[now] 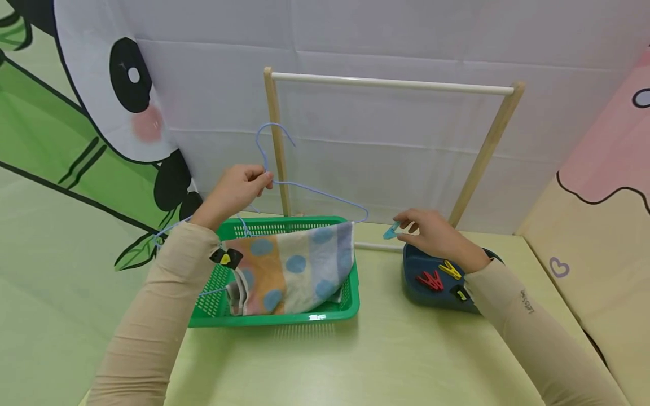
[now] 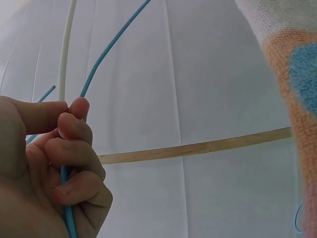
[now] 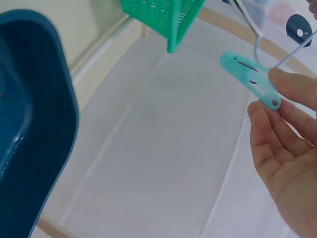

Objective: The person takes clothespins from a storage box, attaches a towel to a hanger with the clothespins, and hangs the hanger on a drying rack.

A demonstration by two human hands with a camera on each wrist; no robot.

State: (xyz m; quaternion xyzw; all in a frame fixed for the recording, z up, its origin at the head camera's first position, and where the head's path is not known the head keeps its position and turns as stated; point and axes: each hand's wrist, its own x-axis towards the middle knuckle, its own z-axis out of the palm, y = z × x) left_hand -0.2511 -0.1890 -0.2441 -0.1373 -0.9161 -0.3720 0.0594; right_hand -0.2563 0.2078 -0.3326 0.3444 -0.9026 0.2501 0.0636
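My left hand (image 1: 236, 189) grips a blue wire clothes hanger (image 1: 325, 193) by its neck, with the hook pointing up. Below that hand a striped towel (image 1: 294, 265) with blue dots hangs at the hanger's lower part, in front of and over the green basket (image 1: 274, 321). Part of the towel also shows at the right of the left wrist view. Between thumb and fingertips, my right hand (image 1: 431, 234) pinches a light-blue clothespin (image 3: 250, 79). That hand is above the dark blue bin (image 1: 413, 282) and to the right of the hanger's end, apart from it.
Red clothespins (image 1: 430, 281) and a yellow clothespin (image 1: 449, 269) lie in the bin. Behind the basket stands a rack with wooden posts (image 1: 484, 158) and a white top rod (image 1: 391, 83). More blue wire (image 1: 213, 291) shows by the basket's left side. Printed cloth walls surround the table (image 1: 325, 366).
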